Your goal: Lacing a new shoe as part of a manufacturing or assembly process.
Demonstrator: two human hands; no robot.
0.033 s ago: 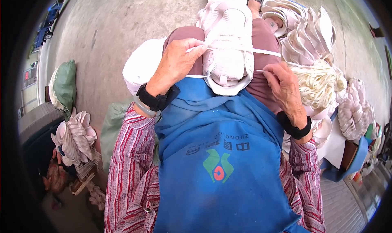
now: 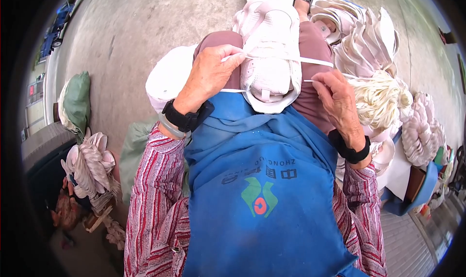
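Observation:
A pale white-pink shoe upper (image 2: 270, 73) lies lengthwise across my lap, its opening toward me. White shoelace (image 2: 315, 61) runs across it, with one length stretched over my right thigh. My left hand (image 2: 213, 71) is closed in a pinch on the lace at the upper's left edge. Off the right side, my right hand (image 2: 336, 95) pinches a thin white lace end (image 2: 308, 81) between thumb and fingertips, over my right thigh. Another lace length shows below my left hand, beside the upper. A blue apron (image 2: 262, 180) covers my front.
To my right are stacked pale shoe uppers (image 2: 371, 46), a bundle of cream laces (image 2: 381, 95) and another bunch of uppers (image 2: 420, 131). A round white object (image 2: 170, 75) sits by my left knee. Further left are more uppers (image 2: 92, 165) and a green sack (image 2: 77, 102).
My right hand has shifted slightly upward, and the lace end in its pinch has risen with it. My left hand and the shoe upper stay where they were.

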